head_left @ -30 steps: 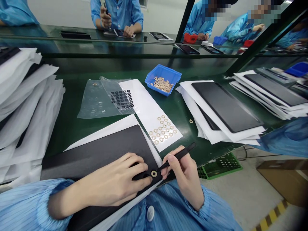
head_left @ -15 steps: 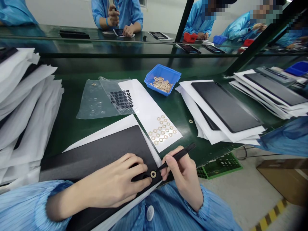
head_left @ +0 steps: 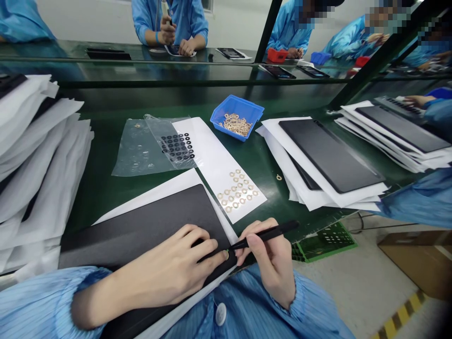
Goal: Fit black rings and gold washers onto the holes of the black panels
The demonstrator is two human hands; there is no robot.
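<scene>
My left hand (head_left: pixel 165 266) lies on a matte black panel (head_left: pixel 141 226), its index fingertip pressing near the panel's lower right corner. That fingertip hides the spot where a gold ring sat. My right hand (head_left: pixel 270 259) grips slim black tweezers (head_left: pixel 270 234), their tip beside the left fingertip. Past the panel lies a white sheet (head_left: pixel 243 200) with several gold rings (head_left: pixel 236 190) in rows. A clear plastic bag (head_left: pixel 136 153) with black rings (head_left: pixel 175 147) lies farther off, next to a blue bin (head_left: pixel 236 117) of gold rings.
Stacks of white sheets (head_left: pixel 42 150) rise at the left, and black panels on white sheets (head_left: pixel 328 155) at the right. A co-worker's blue sleeve (head_left: pixel 420 200) intrudes at the right edge. Co-workers sit beyond the glass divider. A cardboard box (head_left: pixel 413 261) stands on the floor.
The gold ring on the panel no longer shows, and my left fingertip now covers its spot. The tweezers have swung flatter and toward the right.
</scene>
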